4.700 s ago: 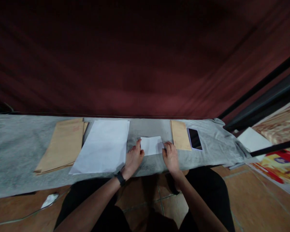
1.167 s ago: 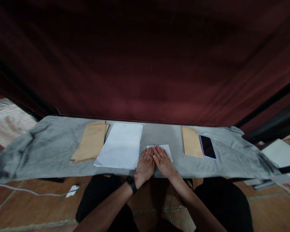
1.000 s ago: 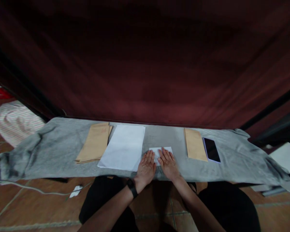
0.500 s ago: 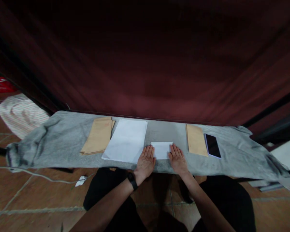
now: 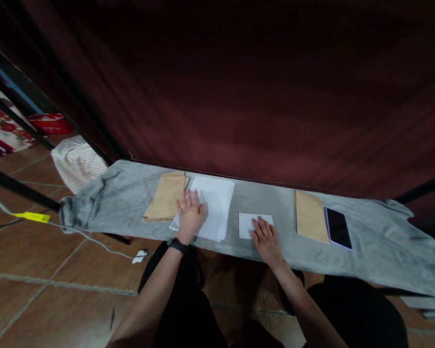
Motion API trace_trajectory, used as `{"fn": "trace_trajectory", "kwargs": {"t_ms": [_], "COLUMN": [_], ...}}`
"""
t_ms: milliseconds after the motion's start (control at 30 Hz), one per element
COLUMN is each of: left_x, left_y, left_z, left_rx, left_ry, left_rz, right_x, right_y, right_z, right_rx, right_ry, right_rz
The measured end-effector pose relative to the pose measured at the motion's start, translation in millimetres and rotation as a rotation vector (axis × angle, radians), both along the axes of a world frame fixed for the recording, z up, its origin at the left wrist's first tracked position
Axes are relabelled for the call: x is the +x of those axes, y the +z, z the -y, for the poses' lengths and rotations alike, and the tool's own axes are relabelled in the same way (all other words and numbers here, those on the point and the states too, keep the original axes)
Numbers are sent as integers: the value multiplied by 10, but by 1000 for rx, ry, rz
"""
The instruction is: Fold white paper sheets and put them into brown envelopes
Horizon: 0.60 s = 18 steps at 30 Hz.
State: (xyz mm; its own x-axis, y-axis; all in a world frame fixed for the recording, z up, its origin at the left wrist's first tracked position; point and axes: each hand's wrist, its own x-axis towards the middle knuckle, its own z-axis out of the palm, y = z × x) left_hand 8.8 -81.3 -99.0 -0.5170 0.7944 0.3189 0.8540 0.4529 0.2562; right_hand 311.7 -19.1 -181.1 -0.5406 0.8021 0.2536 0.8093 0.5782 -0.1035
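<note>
My left hand, with a dark band on its wrist, is spread over the left edge of a stack of white paper sheets. Its fingertips reach toward a pile of brown envelopes beside the stack; whether it touches either, I cannot tell. Fingers outstretched, my right hand lies on the lower right part of a small folded white paper. Farther right, another brown envelope pile lies flat on the grey cloth.
A phone lies right of the right-hand envelopes. Grey cloth covers the narrow bench, with a dark red curtain rising behind it. At the left, a pale cable with a yellow tag hangs above the tiled floor.
My left hand has left the small folded paper and moved left to the paper stack. My right hand has shifted from the paper's right edge onto it. The view has turned left.
</note>
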Motion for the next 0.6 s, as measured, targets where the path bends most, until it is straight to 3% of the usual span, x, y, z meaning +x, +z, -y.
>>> {"fn": "trace_trajectory", "kwargs": {"t_ms": [100, 167, 333, 600], "left_x": [-501, -735, -963, -1035], "left_y": [60, 68, 41, 20], "left_z": [85, 172, 344, 412], "left_rx": [-30, -33, -149, -90], "left_ry": [368, 544, 572, 610], "left_rz": [137, 192, 234, 156], "right_x": [10, 7, -15, -18], "right_y": [-5, 2, 19, 49], "right_z": [1, 1, 14, 20], "right_rx": [-9, -15, -14, -28], "right_ry": [-4, -7, -15, -13], "right_rz": [11, 16, 27, -9]}}
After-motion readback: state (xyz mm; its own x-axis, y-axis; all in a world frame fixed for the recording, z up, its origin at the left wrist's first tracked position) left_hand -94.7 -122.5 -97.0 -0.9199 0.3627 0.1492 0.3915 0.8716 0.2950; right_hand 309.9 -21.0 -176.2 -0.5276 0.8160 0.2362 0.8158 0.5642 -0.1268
